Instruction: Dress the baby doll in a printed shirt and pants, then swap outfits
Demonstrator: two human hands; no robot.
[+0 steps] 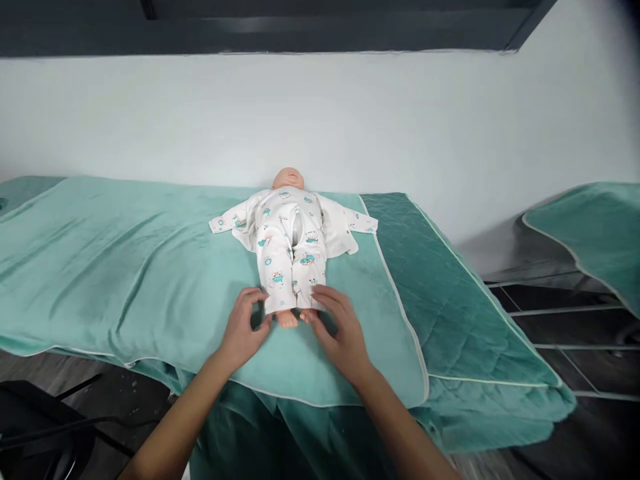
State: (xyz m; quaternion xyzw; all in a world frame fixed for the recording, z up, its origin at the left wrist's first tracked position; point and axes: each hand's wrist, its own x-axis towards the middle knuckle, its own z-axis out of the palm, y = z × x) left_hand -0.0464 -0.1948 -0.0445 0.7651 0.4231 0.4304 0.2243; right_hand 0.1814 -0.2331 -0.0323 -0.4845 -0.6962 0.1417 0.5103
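Note:
A baby doll (289, 177) lies on its back on a light-green blanket, head toward the wall and feet toward me. It wears white printed trousers (277, 267) and a white long-sleeved top (343, 230), spread open at both sides with the sleeves stretched out. My left hand (246, 327) is beside the trouser cuff on the left, fingertips at the fabric, thumb and fingers apart. On the other leg, my right hand (340, 327) has its fingers on the cuff and its thumb at the doll's foot, with a gap between them. Both bare feet (287, 319) show below the cuffs.
The light-green blanket (190, 267) covers most of the bed, over a darker quilted cover (425, 267) at the right. A white wall (320, 120) stands behind. Metal bars (575, 310) and another green cover (595, 220) are at the right; a black chair (40, 427) is lower left.

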